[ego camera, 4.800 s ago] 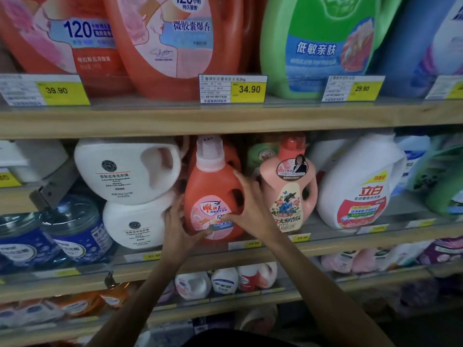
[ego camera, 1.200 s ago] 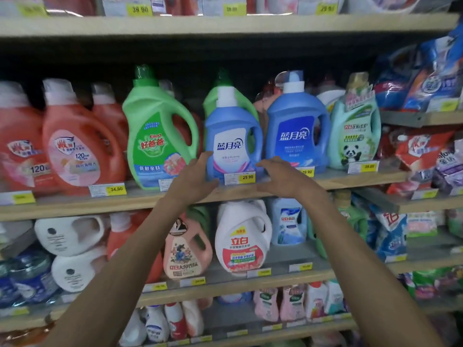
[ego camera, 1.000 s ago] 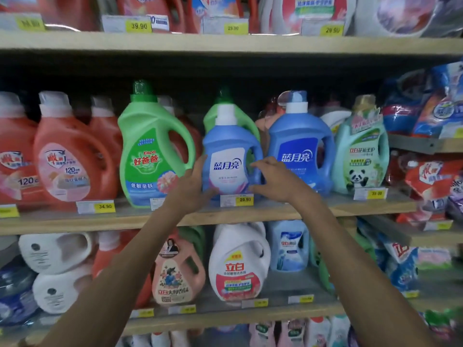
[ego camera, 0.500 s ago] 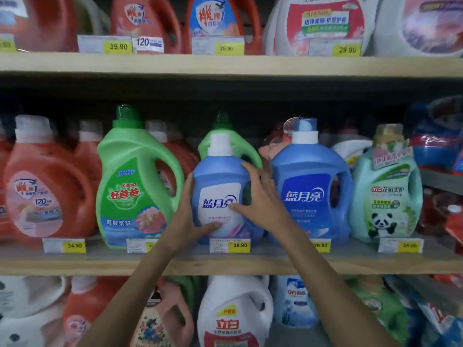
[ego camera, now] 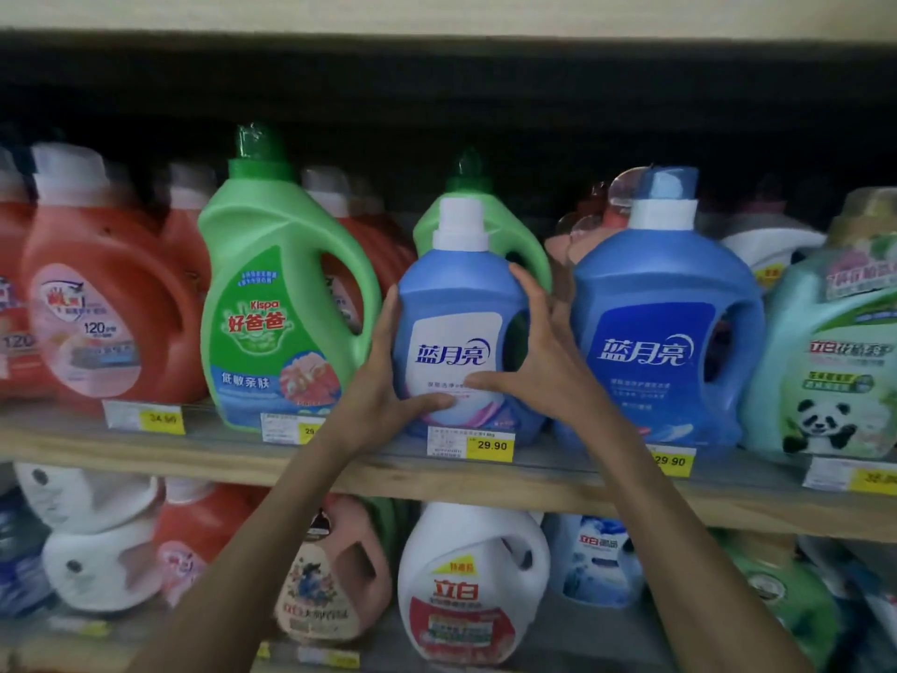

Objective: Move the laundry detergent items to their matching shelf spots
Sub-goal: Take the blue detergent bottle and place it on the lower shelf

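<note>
A small blue detergent bottle [ego camera: 458, 303] with a white cap stands upright on the wooden shelf [ego camera: 437, 478], behind a 29.90 price tag [ego camera: 470, 444]. My left hand [ego camera: 388, 381] grips its left side, thumb across the lower label. My right hand [ego camera: 539, 361] grips its right side at the handle, thumb on the label's lower edge. A larger blue bottle [ego camera: 660, 332] of the same brand stands just to the right. A green bottle [ego camera: 490, 221] stands directly behind the small blue one.
A tall green bottle [ego camera: 276, 303] and orange bottles [ego camera: 107, 303] fill the shelf to the left. A pale green panda bottle [ego camera: 835, 352] is at the right. White, pink and blue bottles sit on the shelf below [ego camera: 471, 585]. Another shelf board [ego camera: 437, 17] runs overhead.
Both hands have slid higher on the small blue bottle, from its base to its sides, and the view has come closer. The bottle stays upright at the same spot.
</note>
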Demonstrator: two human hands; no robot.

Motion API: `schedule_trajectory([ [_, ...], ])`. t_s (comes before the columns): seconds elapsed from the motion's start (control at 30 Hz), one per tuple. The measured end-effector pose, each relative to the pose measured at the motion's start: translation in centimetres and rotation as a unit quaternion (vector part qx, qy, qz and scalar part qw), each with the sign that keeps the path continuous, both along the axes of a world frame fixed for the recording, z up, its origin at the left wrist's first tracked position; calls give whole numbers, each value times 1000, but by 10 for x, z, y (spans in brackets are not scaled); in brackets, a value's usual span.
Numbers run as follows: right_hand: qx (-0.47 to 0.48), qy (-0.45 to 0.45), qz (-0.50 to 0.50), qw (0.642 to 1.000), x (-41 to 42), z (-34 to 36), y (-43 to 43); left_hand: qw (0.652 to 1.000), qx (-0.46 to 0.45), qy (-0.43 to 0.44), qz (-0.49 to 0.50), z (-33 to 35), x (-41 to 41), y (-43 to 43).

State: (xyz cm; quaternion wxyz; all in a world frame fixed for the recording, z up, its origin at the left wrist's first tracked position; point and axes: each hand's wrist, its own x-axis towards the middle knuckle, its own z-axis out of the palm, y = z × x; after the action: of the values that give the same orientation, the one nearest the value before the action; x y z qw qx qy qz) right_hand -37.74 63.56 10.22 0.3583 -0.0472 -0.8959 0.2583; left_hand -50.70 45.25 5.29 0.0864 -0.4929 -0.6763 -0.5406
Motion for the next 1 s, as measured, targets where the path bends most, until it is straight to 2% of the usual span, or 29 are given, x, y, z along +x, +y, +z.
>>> schedule_trajectory([
  [0.3, -3, 84, 12, 996, 7, -2, -12, 996, 82, -30, 12, -5, 3, -3],
  [0.43, 42, 132, 31, 990, 14, 9, -23, 991, 129, 3, 46, 3, 21, -11],
  [0.57, 46, 149, 43, 987, 23, 25, -37, 982, 166, 42, 74, 11, 35, -24],
  [0.9, 42, 145, 26, 988, 68, 21, -101, 993, 106, 32, 42, 19, 68, -97],
  [1.0, 39, 124, 15, 991, 85, 9, -123, 993, 113, -12, 21, 4, 83, -119],
])
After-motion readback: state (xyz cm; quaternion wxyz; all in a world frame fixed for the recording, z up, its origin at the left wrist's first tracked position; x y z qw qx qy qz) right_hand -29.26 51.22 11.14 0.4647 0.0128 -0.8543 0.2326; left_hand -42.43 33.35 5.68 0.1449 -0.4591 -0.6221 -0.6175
